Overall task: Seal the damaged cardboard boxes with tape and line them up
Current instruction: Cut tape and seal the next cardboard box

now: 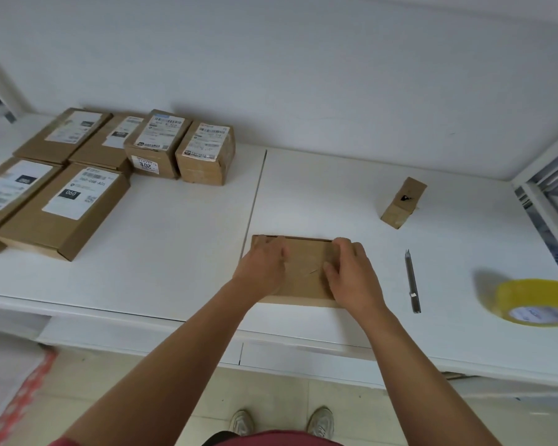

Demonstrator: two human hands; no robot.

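Fingers (273, 249) of the left hand (264, 268) lay fairly straight and flat on the flat cardboard box (303, 268), pressing its top; those of the right hand (351, 272) were bent a little over the box's right edge, pressing rather than gripping as far as could be seen. The box sat on the white tabletop (181, 236) near the front edge, well apart from the group of labelled boxes (110, 162) at the back left. It looked light and thin, with stiff walls but a top that would give under pressure, so holding it by the long side edges seemed best. A utility knife (412, 281) lay just right of it, the yellow tape roll (535, 300) farther right, and a small box (403, 202) behind.
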